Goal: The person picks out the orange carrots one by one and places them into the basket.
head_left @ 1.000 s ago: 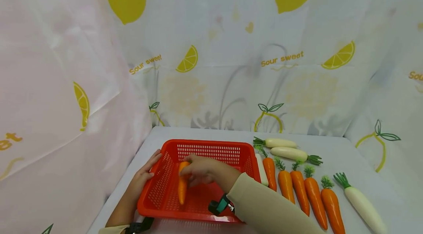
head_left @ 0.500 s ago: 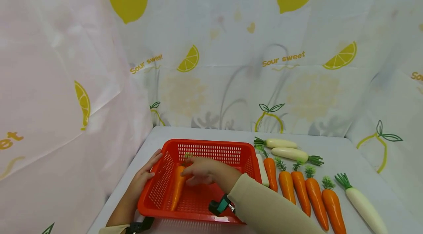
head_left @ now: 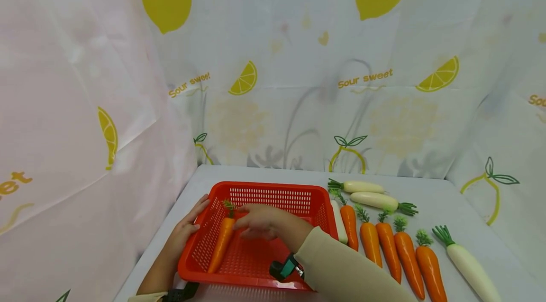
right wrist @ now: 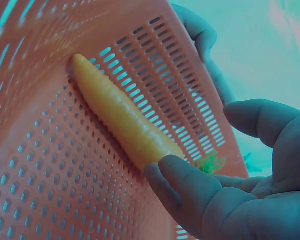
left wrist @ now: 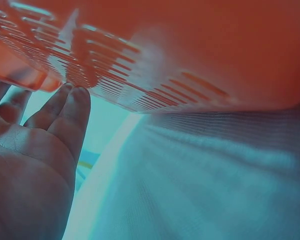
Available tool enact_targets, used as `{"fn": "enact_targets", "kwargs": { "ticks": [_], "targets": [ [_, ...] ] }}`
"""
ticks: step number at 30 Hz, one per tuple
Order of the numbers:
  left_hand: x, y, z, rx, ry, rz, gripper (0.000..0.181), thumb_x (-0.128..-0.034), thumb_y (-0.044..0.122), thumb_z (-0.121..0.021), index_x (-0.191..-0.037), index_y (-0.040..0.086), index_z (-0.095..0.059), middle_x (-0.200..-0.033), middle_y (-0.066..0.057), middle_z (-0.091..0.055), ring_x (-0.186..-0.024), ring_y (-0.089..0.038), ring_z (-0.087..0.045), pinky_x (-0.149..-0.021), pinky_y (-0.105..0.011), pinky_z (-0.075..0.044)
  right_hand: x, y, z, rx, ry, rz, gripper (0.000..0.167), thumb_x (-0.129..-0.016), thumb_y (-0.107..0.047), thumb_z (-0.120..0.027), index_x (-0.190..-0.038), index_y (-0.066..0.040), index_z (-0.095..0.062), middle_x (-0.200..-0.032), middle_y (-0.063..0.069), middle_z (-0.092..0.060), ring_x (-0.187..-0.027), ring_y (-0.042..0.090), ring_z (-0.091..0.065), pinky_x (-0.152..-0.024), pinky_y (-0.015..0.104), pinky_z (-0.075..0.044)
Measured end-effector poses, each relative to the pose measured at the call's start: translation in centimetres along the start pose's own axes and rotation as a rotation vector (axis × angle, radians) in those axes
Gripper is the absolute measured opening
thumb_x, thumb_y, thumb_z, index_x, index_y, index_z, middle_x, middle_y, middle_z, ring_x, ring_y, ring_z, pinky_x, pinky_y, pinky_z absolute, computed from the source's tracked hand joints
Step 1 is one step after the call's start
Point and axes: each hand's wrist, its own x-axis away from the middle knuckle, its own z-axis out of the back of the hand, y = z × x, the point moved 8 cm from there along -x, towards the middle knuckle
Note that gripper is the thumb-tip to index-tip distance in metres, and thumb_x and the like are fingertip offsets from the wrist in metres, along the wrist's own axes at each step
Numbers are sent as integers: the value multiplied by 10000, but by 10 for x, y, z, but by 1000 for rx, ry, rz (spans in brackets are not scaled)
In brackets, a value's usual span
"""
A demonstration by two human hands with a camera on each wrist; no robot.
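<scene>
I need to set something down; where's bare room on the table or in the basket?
Bare: the table between the two far radishes and the lone right radish; inside the basket, right of its carrot, partly under the right hand. Crowded: the carrot row at the basket's right.

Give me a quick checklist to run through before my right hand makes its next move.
1. Carrot inside the basket: ok, it lies along the left side, leafy end away from the person.
2. Right hand not gripping that carrot: ok, though whether a fingertip touches it I cannot tell.
3. Right hand out of the basket: not ok, its fingers are within the walls.
4. Left hand at the basket's left side: ok.
5. Row of five carrots outside, to the right: ok, all in view.
6. White radish clear of the basket's right wall: cannot tell, the rim hides part of it.
</scene>
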Motion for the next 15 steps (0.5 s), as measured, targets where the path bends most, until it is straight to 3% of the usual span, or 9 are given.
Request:
{"fn": "enact_targets", "kwargs": {
  "ticks": [11, 15],
  "targets": [
    [-3, -1, -1, -41, 41, 34, 665, -996, -17, -344, -1653, 58, -274, -1779, -53, -51, -1406, 201, -321, -1086, -192, -443, 20, -13, -4, -57, -44, 51, 607, -957, -105, -713, -1516, -22, -492, -1355, 159, -616, -1187, 389, -679, -1006, 500, -566],
    [1, -1, 2, -48, 47, 36, 664, -995, -16, -346, -1651, 58, -277, -1778, -54, -53, -1405, 211, -316, -1086, -178, -435, 26, -18, -10, -66, -47, 71, 579, -959, -106, -718, -1496, -27, -516, -1346, 173, -634, -1086, 319, -722, -997, 495, -571]
  ]
}}
